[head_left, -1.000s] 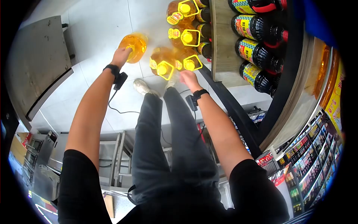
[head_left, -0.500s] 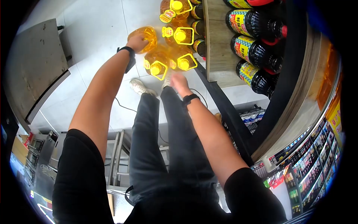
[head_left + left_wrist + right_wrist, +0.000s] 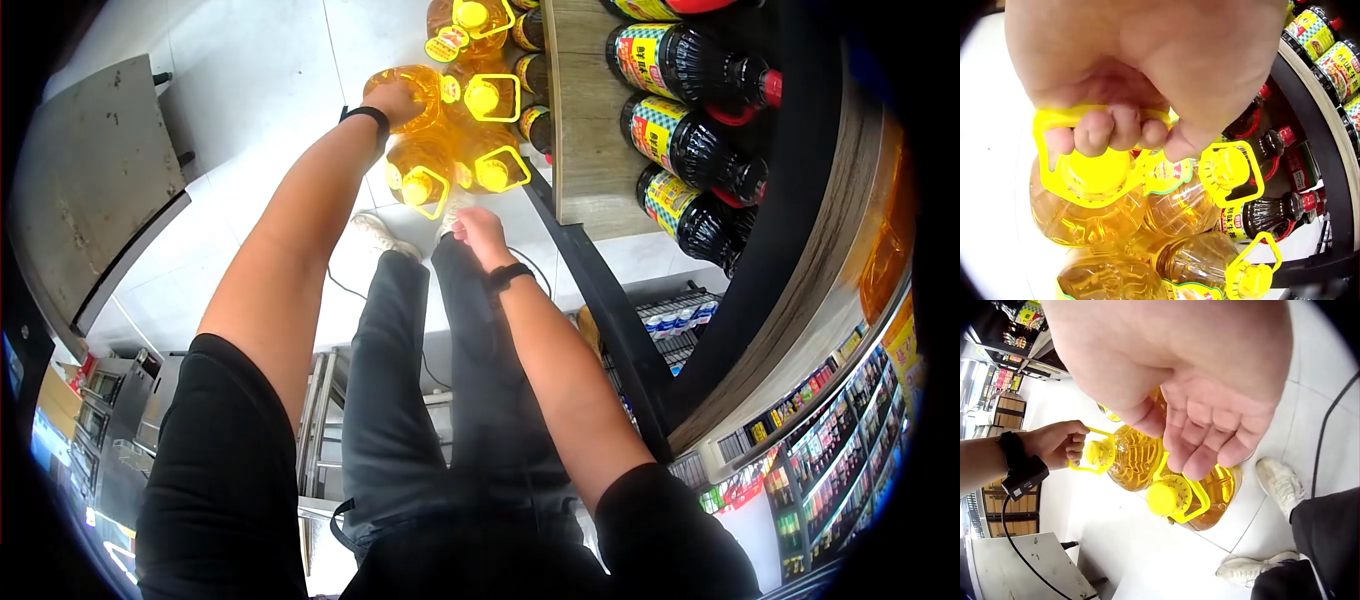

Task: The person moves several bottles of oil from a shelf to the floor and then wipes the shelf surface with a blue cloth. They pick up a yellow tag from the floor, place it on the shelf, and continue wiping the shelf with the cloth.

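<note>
My left hand (image 3: 393,103) grips the yellow handle (image 3: 1054,117) of a large bottle of golden cooking oil (image 3: 1085,215), its fingers curled over the top bar. In the head view this bottle stands close beside a group of similar oil bottles (image 3: 484,100) with yellow caps and handles. The nearest of these, an oil bottle (image 3: 418,182), is just in front of my shoes. My right hand (image 3: 482,237) hangs above the right shoe with loosely bent fingers. In the right wrist view its palm (image 3: 1210,387) shows nothing held, and the fingertips overlap an oil bottle's handle.
On the right, dark soy sauce bottles (image 3: 660,130) lie on a wooden shelf (image 3: 590,140) with a black frame. More dark bottles (image 3: 530,75) stand beside the oil. A grey metal cabinet (image 3: 110,170) is on the left. A thin cable (image 3: 347,287) runs near my legs.
My left hand has carried its oil bottle to the right, up against the group of bottles. My right hand has drawn back from the bottles toward my legs.
</note>
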Demonstrator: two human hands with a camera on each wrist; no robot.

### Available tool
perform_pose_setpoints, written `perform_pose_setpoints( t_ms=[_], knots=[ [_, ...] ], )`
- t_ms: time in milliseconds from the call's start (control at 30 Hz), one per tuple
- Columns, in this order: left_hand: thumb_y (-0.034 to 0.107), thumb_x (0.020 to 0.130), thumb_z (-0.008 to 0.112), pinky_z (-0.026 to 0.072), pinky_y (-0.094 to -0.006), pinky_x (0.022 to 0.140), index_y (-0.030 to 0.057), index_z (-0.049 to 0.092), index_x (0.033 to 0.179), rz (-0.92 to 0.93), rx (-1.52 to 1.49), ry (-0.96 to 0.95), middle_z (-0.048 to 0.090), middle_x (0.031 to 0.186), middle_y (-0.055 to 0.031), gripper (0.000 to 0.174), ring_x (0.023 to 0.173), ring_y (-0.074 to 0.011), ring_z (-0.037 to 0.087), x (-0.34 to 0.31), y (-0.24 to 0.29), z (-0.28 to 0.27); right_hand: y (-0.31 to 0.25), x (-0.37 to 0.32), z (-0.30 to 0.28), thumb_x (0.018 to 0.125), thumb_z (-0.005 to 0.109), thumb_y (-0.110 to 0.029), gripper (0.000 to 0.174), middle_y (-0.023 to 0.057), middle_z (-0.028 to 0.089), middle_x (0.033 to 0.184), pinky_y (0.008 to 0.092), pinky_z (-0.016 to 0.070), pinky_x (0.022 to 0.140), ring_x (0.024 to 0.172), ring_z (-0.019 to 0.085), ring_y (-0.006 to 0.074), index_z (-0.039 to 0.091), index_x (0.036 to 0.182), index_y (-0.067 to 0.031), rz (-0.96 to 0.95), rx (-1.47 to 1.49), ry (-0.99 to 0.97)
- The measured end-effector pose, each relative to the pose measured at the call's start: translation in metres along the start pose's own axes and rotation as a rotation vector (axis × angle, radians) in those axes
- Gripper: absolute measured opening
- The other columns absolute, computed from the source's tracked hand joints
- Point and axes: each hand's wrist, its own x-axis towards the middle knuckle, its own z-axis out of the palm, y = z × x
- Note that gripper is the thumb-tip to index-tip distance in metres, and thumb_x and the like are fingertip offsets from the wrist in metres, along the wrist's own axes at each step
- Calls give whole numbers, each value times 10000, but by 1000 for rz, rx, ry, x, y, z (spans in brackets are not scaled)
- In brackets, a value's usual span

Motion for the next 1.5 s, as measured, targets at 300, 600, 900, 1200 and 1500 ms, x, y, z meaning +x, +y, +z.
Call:
perform_pose_setpoints(
  t_ms=[300,600,900,1200,1500],
  knots=[
    [371,846,595,482,-371,936,71,648,1197,9,118,-163,662,1176,-171,465,1101,-301,623,-15,-6,-2,-5,-2,3,917,565,-173,204,97,661,797,273,530,636,667,634,161,623,967,16,-32,5,-10],
    [357,832,587,490,-384,934,50,673,1143,76,176,-66,665,1162,-167,445,1069,-314,630,-24,9,7,1,-13,2,914,560,-154,189,92,664,788,272,528,643,663,637,163,629,963,15,-53,-17,8],
    [317,821,603,485,-376,947,56,650,1185,97,66,-71,659,1172,-179,450,1102,-302,623,4,-4,13,22,-23,-15,921,564,-156,200,108,673,814,273,536,653,684,646,166,636,951,28,-17,21,54],
    [238,850,582,466,-388,983,78,602,1245,123,-131,158,623,1222,-196,426,1149,-343,585,-58,4,-35,-9,-30,-25,907,537,-159,194,67,643,774,272,499,636,668,597,141,629,882,10,-177,18,44],
    [191,917,569,526,-374,820,25,664,1055,297,-558,286,693,964,-199,236,921,-321,681,-239,-27,-18,-123,-163,10,973,517,-313,376,50,605,675,297,443,624,635,558,137,614,790,1,-544,-400,-37]
  ],
)
